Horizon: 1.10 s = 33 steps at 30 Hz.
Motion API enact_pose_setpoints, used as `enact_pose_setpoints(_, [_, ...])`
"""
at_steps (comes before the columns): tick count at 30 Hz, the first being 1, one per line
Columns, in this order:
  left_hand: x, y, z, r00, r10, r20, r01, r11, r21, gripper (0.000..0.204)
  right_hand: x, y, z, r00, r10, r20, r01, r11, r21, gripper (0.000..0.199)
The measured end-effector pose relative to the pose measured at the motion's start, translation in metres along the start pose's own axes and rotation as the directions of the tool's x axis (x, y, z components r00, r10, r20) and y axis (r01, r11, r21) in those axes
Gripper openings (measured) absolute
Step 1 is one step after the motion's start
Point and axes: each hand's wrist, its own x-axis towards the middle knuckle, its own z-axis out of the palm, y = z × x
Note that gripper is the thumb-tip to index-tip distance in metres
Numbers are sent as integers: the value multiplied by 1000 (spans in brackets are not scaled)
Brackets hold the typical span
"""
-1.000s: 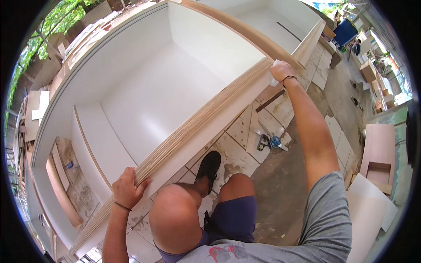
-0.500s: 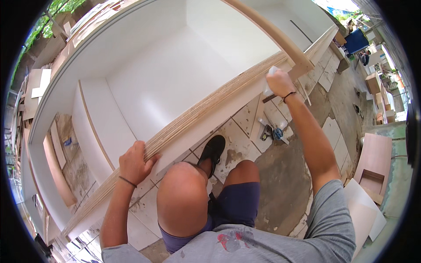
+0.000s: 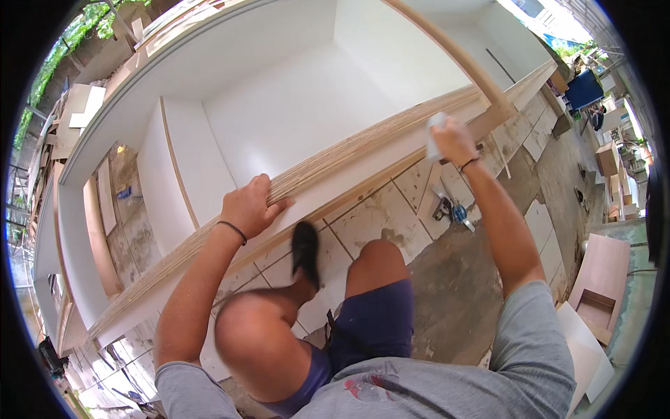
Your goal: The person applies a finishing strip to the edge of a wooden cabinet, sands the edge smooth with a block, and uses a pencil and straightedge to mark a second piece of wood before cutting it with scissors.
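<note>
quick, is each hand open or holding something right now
Left hand: closed over the layered wooden edge.
Right hand: closed, holding a pale piece, material unclear.

Blue-handled scissors (image 3: 458, 213) lie on the tiled floor (image 3: 366, 218) right of centre; a brown box (image 3: 608, 159) sits at far right, green leaves (image 3: 54, 61) show at upper left.

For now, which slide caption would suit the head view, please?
Left hand on the layered wooden edge of a white cabinet; right hand holding a pale, blurred item.
</note>
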Motion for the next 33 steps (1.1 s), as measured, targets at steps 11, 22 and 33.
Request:
enact_pose_setpoints(11, [-1, -5, 4, 999, 21, 33, -20, 999, -45, 55, -18, -76, -21, 977, 141, 163, -138, 990, -30, 39])
enact_pose_setpoints(22, [-15, -72, -14, 968, 246, -53, -227, 762, -606, 44, -100, -266, -14, 933, 289, 217, -347, 884, 315, 47])
enact_pose_setpoints(33, [-180, -248, 1, 951, -263, 166, 303, 901, -311, 77, -182, -412, -27, 944, 176, 280, -274, 891, 362, 40])
